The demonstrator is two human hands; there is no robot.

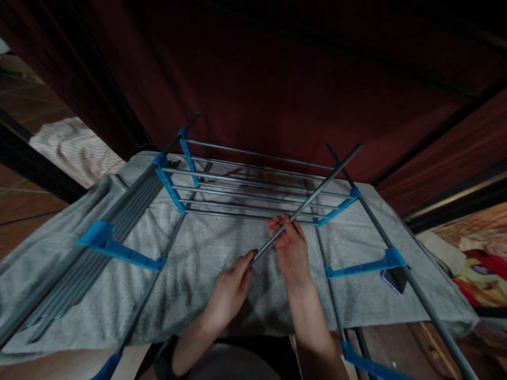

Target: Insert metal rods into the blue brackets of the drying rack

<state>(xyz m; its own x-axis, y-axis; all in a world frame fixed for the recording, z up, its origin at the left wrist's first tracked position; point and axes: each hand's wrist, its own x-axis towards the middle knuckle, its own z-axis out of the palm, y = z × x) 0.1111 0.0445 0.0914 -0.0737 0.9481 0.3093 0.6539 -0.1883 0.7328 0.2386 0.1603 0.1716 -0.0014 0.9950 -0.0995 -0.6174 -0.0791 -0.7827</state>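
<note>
A long grey metal tube slants up and away to the right in front of me. My left hand is closed round its near end, and my right hand has its fingers curled round the tube further up. Beyond the hands stands a partly built rack of grey tubes. Several thin crossbars span it between blue plastic brackets, one at the left and one at the right. Nearer blue brackets, left and right, have no crossbars between them.
Several loose grey tubes lie on the grey blanket at the left. A phone lies under the right near bracket. A dark red curtain hangs close behind the rack. A red and yellow package is at the far right.
</note>
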